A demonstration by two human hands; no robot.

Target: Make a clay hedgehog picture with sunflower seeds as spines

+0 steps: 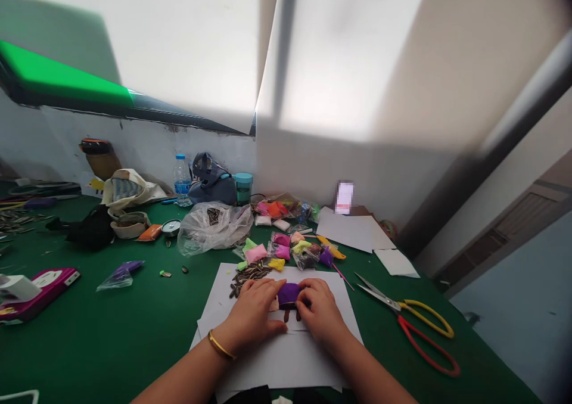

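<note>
On white paper [286,368] in front of me lies a flat purple piece of modelling clay [289,293], with a dark edge along its bottom. Two small brown leg-like pieces [286,316] extend below it, and a bit of pale pink shows at its left. My left hand [257,311] rests at the left side, fingers stretched over the edge and thumb apart. My right hand [322,311] has its fingertips and thumb pinched together at the right edge of the purple clay. Sunflower seeds [250,276] are heaped just beyond my left hand.
Scissors [399,306] with yellow and red handles lie partly spread at right. Several colourful clay packets [281,246] sit beyond the paper. A plastic bag [214,228], bottle [181,177] and propped phone [344,197] stand farther back. A magenta box [44,294] is at left.
</note>
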